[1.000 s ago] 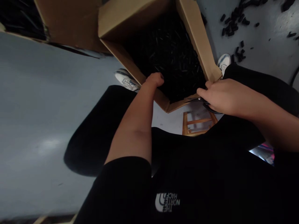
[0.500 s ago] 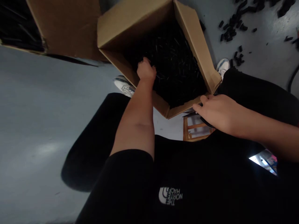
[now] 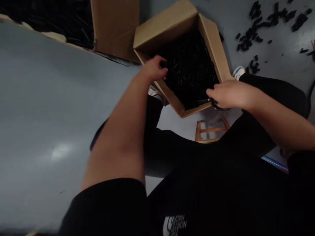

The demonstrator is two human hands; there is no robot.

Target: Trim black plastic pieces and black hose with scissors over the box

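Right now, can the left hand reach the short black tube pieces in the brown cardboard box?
Likely yes. The left hand is over the rim of the brown cardboard box, fingertips beside the short black tube pieces, nothing between. The right hand, holding black-handled scissors, is at another corner.

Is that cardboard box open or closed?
Open: the cardboard box has its flaps folded outward, and the small black pieces inside lie exposed, with the left hand reaching in.

The box (image 3: 166, 31) is matt brown cardboard, packed with black plastic pieces (image 3: 189, 72). The stool (image 3: 211, 129) is plain wood, and the grey floor (image 3: 61, 98) looks smooth and faintly glossy.
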